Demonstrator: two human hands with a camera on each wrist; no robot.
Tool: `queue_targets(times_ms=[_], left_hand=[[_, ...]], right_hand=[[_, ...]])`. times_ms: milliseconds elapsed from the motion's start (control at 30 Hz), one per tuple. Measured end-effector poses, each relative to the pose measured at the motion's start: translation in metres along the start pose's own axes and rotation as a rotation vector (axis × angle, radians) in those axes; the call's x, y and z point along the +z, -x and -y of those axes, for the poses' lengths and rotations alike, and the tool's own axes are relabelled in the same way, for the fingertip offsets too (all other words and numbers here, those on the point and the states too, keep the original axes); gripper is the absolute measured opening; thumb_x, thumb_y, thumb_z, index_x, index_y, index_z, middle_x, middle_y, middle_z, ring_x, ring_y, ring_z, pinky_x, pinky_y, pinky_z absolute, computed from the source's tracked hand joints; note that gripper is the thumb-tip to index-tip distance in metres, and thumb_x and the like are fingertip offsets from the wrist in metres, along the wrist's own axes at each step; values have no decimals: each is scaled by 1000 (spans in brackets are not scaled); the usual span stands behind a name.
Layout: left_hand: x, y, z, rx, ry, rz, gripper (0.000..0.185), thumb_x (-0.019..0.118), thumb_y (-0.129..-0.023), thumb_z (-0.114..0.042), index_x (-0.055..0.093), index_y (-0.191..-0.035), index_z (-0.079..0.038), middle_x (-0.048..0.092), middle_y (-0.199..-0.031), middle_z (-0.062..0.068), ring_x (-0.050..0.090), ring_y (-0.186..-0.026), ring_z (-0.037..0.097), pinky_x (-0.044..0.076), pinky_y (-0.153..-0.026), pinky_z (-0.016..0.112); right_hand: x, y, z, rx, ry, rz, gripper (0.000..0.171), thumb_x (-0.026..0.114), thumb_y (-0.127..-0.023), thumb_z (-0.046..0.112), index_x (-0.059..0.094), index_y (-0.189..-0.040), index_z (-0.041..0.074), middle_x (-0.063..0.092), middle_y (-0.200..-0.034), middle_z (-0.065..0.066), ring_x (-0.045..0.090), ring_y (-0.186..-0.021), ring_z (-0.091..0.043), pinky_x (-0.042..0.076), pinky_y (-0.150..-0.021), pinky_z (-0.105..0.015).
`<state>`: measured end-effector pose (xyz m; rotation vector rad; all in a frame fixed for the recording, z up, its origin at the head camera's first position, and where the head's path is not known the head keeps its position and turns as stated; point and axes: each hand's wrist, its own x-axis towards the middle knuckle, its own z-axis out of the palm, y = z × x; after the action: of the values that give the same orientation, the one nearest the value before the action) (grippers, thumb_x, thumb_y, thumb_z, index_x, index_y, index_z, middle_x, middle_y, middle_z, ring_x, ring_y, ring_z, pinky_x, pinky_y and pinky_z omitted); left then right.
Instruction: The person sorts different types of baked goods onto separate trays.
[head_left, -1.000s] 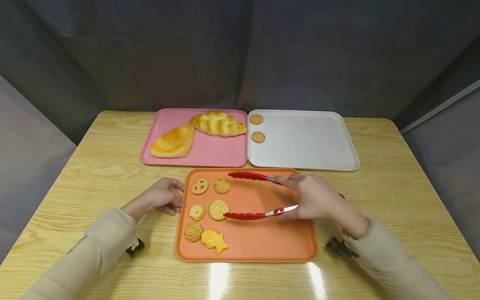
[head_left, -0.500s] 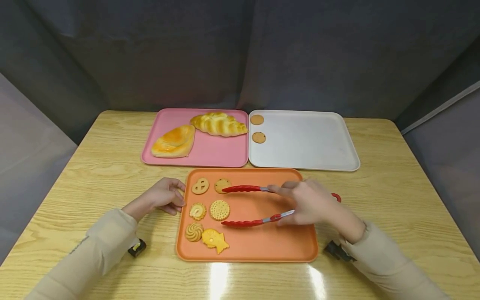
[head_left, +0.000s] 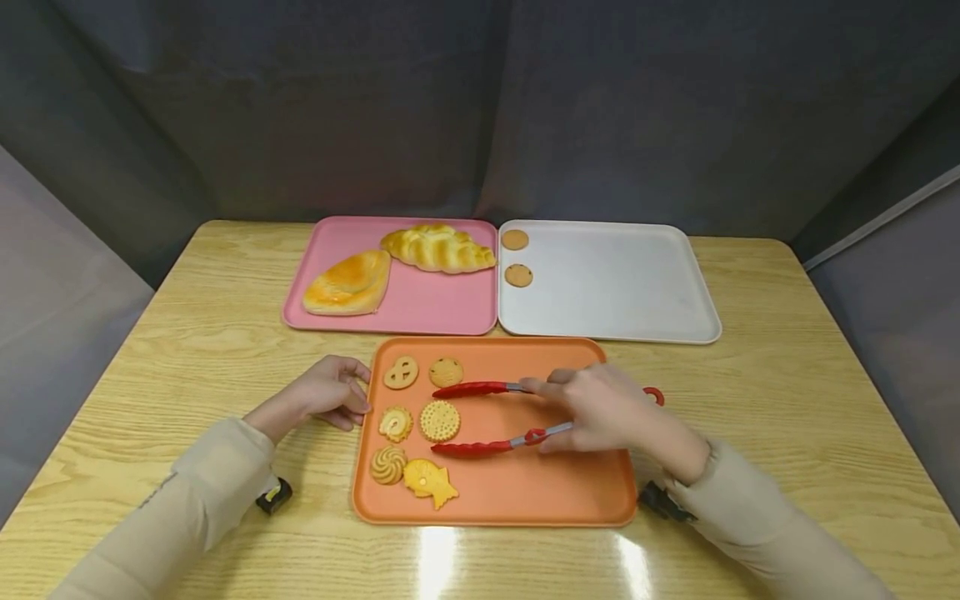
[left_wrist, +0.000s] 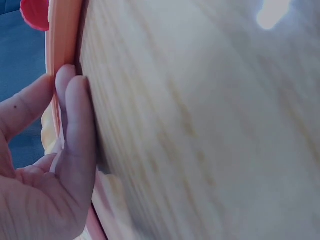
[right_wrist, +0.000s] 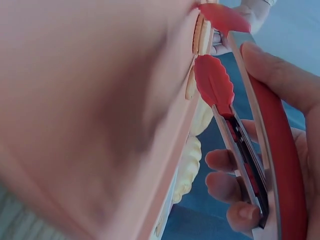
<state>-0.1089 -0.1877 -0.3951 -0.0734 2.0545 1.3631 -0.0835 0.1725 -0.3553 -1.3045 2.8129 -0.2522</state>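
My right hand grips red and silver kitchen tongs, fingers and thumb on opposite arms. The tongs' two red tips are spread apart low over the orange tray, one on the far side and one on the near side of a round dotted biscuit. Around it lie a chocolate-chip cookie, a pretzel-shaped biscuit, a ring-centred biscuit, a swirl biscuit and a fish-shaped biscuit. My left hand pinches the tray's left rim, thumb on top and fingers along the outer side.
Behind the orange tray, a pink tray bears a croissant-like bread and a golden bun. Beside it on the right, a white tray holds two small round cookies along its left side. Dark curtains close off the back.
My right hand has brought the tongs left and a little nearer, and their tips have drawn closer together to straddle the dotted biscuit. My left hand stays at the tray's rim.
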Motion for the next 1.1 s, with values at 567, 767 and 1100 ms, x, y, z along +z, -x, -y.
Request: queue_targets(times_ms=[567,767,1100], left_hand=[[0,0,1,-1,0,1,41,60,-79,6,43,-116,9,61,-76,10,60,-55,15,54,-50,31],[0,0,2,2,4,5,40,60,-79,6,42,-115,9,61,-75,10,60,-55,15,54,-50,31],[0,1,-1,-4,3,4,42,59,-79,6,42,-117,10,61,-76,10,60,-56,15,54,-50,31]], right_hand=[[2,2,-2,-23,-24,-22,61,73,-68,50,63,-117,15,59,-77,4,36,-45,-5,31,-41,-17],[-1,7,-4,-63,-15,-90,63,74,-69,49,61,-119,13,60,-77,3,36,-45,-4,29,-41,-17],[-12,16,-9,-113,34,-226,62,78,-65,41,64,-116,8,59,-76,2,31,-43,-3,27,-39,-15]])
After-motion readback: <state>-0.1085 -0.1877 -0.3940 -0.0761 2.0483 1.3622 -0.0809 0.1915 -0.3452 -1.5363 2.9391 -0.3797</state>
